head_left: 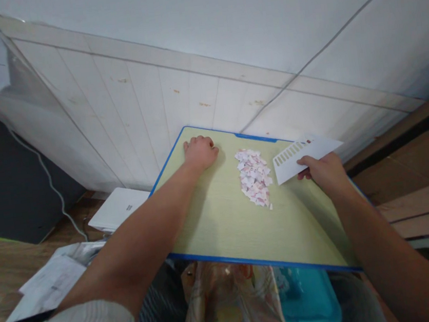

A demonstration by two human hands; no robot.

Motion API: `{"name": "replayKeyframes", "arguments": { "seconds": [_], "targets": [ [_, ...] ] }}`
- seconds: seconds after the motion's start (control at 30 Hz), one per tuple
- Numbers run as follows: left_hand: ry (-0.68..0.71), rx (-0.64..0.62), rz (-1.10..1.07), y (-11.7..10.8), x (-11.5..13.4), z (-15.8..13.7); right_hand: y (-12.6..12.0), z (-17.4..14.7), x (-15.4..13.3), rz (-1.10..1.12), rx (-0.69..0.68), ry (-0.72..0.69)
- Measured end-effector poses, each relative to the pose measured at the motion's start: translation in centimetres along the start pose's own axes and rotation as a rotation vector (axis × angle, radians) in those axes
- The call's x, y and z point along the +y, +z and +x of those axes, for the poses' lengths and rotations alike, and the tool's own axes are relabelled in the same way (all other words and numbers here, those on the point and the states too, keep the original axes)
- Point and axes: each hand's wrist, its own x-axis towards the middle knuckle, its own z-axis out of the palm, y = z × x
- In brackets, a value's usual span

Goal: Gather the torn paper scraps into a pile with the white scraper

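Note:
My right hand (322,172) pinches a white card (290,165) with a row of slot-shaped cut-outs, thumb on top, raised over the right part of the board. A pile of small torn paper pieces, white and pinkish (254,177), lies on the pale yellow board (210,223) between my hands, just left of the card. Near the board's far left edge rests my left hand (201,152), fingers curled in. Whatever its fingers may hold is hidden.
A white panelled wall (184,97) rises behind the board's blue rim, with a thin cable (325,47) running down it. Under the near edge sit a clear plastic bag (234,303) and a teal container (311,297). At left lie a white box (122,207) and papers (54,282).

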Motion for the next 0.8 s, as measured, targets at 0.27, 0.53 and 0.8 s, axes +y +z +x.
{"name": "replayKeyframes", "arguments": {
  "seconds": [0.27,0.53,0.8],
  "targets": [
    [0.011,0.015,-0.018,0.4,-0.2,0.3,-1.2,-3.8,0.6,0.134,0.073,-0.091],
    [0.02,0.01,-0.01,0.5,0.2,0.3,-0.7,-13.7,1.4,0.278,0.105,0.007],
    [0.017,0.003,-0.002,0.5,0.2,0.4,-0.8,-14.8,2.0,0.212,0.054,0.032]
  ]
}}
